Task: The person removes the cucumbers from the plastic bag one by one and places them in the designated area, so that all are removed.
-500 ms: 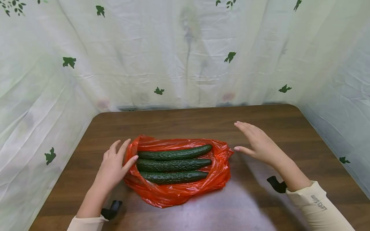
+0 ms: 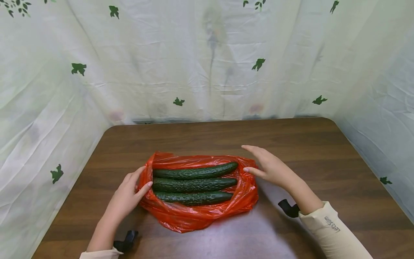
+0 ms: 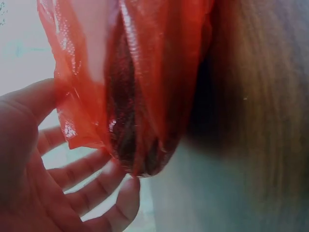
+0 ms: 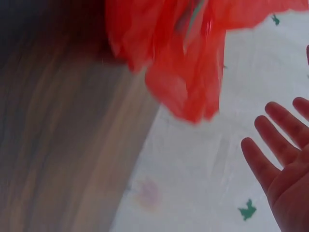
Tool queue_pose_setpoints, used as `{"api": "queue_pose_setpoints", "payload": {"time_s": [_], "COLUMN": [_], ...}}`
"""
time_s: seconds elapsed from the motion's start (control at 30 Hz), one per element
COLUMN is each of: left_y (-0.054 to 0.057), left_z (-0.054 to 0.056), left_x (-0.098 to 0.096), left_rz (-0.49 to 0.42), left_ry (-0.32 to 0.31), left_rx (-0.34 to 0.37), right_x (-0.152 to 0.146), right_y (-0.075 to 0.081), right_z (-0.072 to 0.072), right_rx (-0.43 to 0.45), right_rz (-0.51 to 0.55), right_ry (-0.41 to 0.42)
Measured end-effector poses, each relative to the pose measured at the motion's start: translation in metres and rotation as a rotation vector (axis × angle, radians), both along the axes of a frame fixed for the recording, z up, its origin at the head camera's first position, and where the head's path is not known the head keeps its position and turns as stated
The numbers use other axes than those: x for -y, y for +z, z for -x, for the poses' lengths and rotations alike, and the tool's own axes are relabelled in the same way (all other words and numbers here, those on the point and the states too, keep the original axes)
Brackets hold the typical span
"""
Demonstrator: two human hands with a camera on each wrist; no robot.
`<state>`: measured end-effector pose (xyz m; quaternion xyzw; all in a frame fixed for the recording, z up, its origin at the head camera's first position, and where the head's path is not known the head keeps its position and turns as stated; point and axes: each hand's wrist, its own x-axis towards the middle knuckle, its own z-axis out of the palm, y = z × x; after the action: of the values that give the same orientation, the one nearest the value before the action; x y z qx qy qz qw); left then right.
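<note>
Three long dark green cucumbers lie side by side in an opened red plastic bag [image 2: 191, 220]: a far cucumber [image 2: 195, 173], a middle cucumber [image 2: 194, 185] and a near cucumber [image 2: 195, 198]. At the bag's left end, my left hand [image 2: 124, 198] touches the plastic with its thumb and fingertips, the fingers loosely spread. The left wrist view shows those fingers [image 3: 99, 186] against the end of the red film. My right hand [image 2: 275, 169] is by the bag's right end, its fingers straight and thumb apart. In the right wrist view a gap separates its fingers from the bag.
The bag rests on a brown wood-grain table [image 2: 291, 140] with rounded far corners. Pale curtains [image 2: 207, 64] with green leaf-like shapes hang behind the table and along both sides. A black wrist mount [image 2: 289, 208] sticks out below the right wrist.
My right hand has moved left, up to the bag's right end. My left hand's fingers have lowered onto the bag's left edge. The cucumbers have not visibly moved.
</note>
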<state>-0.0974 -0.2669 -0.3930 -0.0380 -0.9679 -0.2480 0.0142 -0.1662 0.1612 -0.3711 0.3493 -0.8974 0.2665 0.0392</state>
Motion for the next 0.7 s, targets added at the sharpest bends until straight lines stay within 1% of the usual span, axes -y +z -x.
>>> {"api": "queue_pose_setpoints", "payload": {"time_s": [0.13, 0.27, 0.5, 0.7], "left_y": [-0.006, -0.011, -0.020, -0.024], "left_z": [-0.001, -0.002, -0.003, -0.005], "left_x": [0.002, 0.003, 0.005, 0.009], "left_rz": [-0.042, -0.080, -0.165, -0.227], "left_ry": [0.004, 0.014, 0.022, 0.063], "left_rx": [-0.043, -0.082, -0.178, -0.178], "right_x": [0.015, 0.027, 0.038, 0.041], "right_y": [-0.007, -0.015, -0.031, -0.042], "right_z": [0.003, 0.009, 0.021, 0.029], "right_rx": [0.064, 0.107, 0.169, 0.202], "right_rz": [0.042, 0.077, 0.097, 0.099], "right_ry": [0.026, 0.066, 0.094, 0.114]}}
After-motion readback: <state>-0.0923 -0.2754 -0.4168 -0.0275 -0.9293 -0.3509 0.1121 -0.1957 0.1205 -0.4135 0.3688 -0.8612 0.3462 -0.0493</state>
